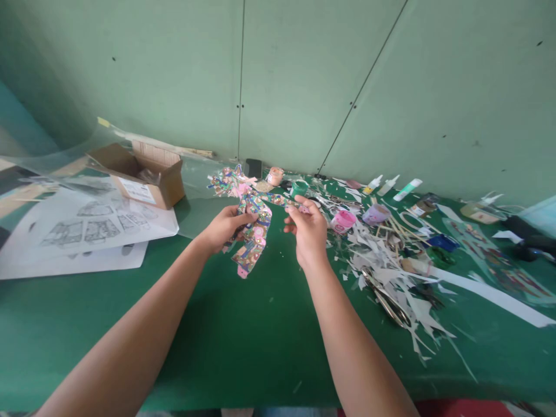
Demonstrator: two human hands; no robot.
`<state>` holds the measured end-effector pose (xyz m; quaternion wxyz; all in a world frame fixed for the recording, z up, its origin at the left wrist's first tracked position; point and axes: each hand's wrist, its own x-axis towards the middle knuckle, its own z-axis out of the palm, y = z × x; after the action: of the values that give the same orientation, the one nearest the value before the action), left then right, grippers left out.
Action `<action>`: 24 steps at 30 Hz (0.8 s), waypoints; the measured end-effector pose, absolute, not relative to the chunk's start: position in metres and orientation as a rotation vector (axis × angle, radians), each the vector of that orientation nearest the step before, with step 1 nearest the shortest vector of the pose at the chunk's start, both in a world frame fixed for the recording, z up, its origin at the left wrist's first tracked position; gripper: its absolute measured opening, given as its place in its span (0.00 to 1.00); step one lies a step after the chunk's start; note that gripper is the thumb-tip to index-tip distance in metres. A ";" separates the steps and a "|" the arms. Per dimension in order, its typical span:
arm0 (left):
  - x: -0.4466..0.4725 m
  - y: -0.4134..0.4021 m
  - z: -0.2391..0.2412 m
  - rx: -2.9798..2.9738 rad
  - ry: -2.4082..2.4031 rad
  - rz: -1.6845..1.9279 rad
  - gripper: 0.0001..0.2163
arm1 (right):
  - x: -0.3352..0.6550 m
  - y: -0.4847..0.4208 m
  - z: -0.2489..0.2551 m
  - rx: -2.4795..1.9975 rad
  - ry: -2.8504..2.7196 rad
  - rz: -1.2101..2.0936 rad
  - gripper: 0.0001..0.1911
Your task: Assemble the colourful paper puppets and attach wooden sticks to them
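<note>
Above the green table, both hands hold a flat paper figure (257, 234) with a colourful patterned surface and pink patches. It has a frilly head, a body with legs hanging down, and an arm stretched out to the right. My left hand (226, 227) is closed on the body's left side, thumb across the front. My right hand (307, 227) pinches the end of the outstretched arm between thumb and fingertips. Part of the figure's left side is hidden behind my left hand.
An open cardboard box (163, 184) and printed sheets (99, 223) lie left. On the right are white paper scraps (403, 284), scissors (386, 298), a pink paint pot (343, 221), a purple pot (376, 214) and glue bottles (388, 185). A green wall (304, 75) rises behind.
</note>
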<state>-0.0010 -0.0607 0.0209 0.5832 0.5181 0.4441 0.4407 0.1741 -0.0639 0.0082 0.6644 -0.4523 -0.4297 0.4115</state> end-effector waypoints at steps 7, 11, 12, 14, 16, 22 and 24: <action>-0.003 -0.055 0.026 1.032 1.168 1.474 0.15 | 0.175 -0.062 0.006 -1.076 -0.957 0.918 0.35; -0.011 -0.046 0.024 0.898 1.190 1.780 0.14 | 0.170 -0.067 0.000 -1.338 -1.420 0.682 0.22; -0.012 -0.044 0.024 0.875 1.203 1.797 0.14 | 0.166 -0.071 -0.002 -1.401 -1.573 0.574 0.21; -0.013 -0.043 0.024 0.839 1.211 1.808 0.14 | 0.157 -0.079 -0.006 -1.493 -1.847 0.353 0.23; -0.011 -0.045 0.025 0.846 1.177 1.797 0.14 | 0.147 -0.086 -0.009 -1.594 -2.028 0.220 0.26; -0.006 -0.049 0.025 0.846 1.072 1.642 0.16 | 0.142 -0.086 -0.006 -1.793 -2.189 0.381 0.14; -0.006 -0.048 0.022 0.852 1.067 1.600 0.17 | 0.148 -0.084 0.000 -1.797 -2.139 0.523 0.10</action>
<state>-0.0058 -0.0481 0.0219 0.4961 0.3516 0.4405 0.6605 0.1482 -0.0840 -0.0001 0.1492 -0.6250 -0.7443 0.1819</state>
